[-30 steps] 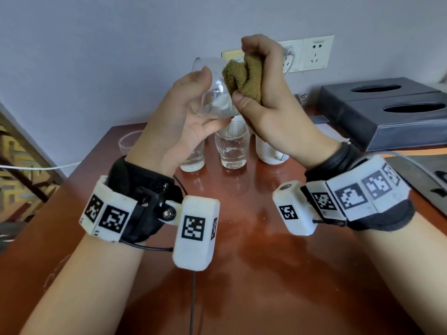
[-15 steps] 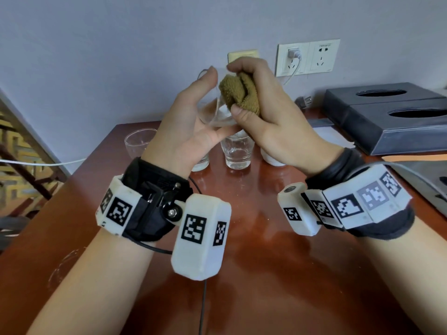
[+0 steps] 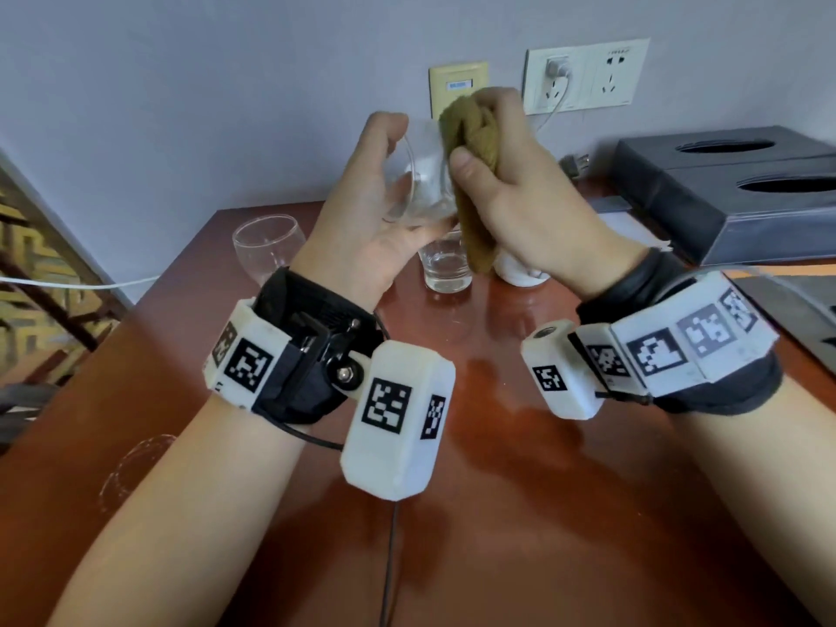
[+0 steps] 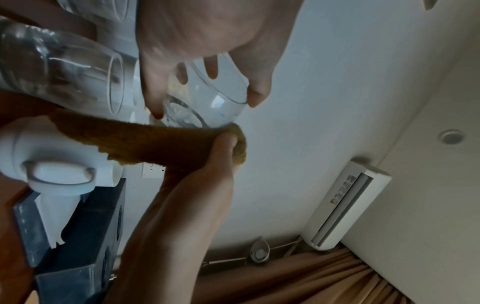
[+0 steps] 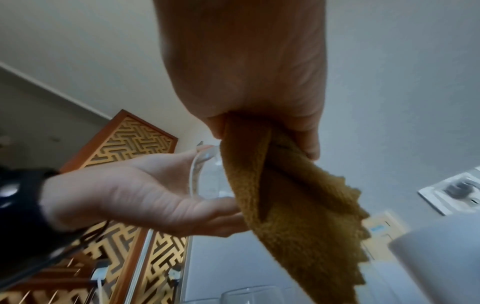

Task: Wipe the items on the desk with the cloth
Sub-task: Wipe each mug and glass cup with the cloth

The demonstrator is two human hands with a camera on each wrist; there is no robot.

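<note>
Two hands [image 3: 362, 210] [image 3: 529, 210], glass [image 3: 425, 174], cloth [image 3: 470, 142].

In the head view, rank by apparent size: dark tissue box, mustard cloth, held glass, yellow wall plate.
1. dark tissue box
2. mustard cloth and held glass: look alike, both partly hidden by hands, unranked
3. yellow wall plate, though it is farthest away

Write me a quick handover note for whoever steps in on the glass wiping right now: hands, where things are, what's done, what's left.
Left hand: grips a clear glass, held tilted above the desk.
Right hand: grips the brown cloth, pressed against the glass.
On the desk: a round glass at left, a tumbler behind the hands, a white cup beside it.
Done: wiping of the held glass is under way.
Left: finish it, set it down, wipe the others. Whether any is already wiped cannot be told.
</note>
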